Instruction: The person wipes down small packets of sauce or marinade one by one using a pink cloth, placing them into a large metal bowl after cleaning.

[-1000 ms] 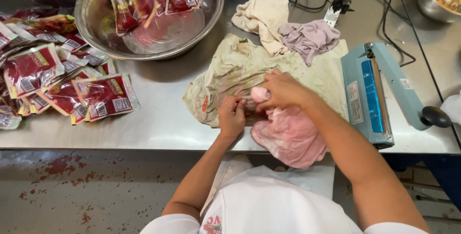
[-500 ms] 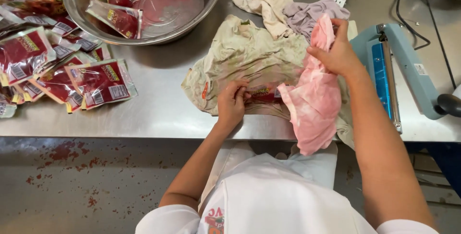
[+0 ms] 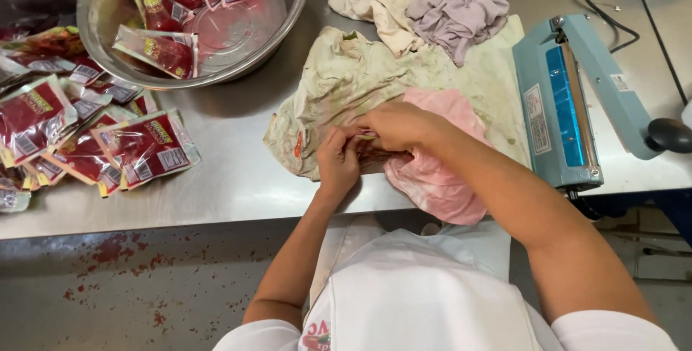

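1. Head view: a small sauce pouch [image 3: 375,150], mostly hidden, is pinched between the left hand [image 3: 339,160] and the right hand [image 3: 396,126] near the front edge of the steel table [image 3: 216,200]; both hands are closed on it, apparently so it can be wiped.
2. The pouch is held over a pink cloth [image 3: 432,171], which hangs over the front edge, and a stained beige cloth [image 3: 346,84] spread beneath, likely to catch red smears.
3. A blue heat sealer [image 3: 569,106] is set just right of the cloths, within reach, near the right end.
4. Two crumpled rags [image 3: 432,5] lie towards the back edge.
5. A steel bowl [image 3: 292,12] at the back left holds pouches in reddish water, seemingly for rinsing.
6. Filled red pouches [image 3: 94,142] are piled at the left edge.
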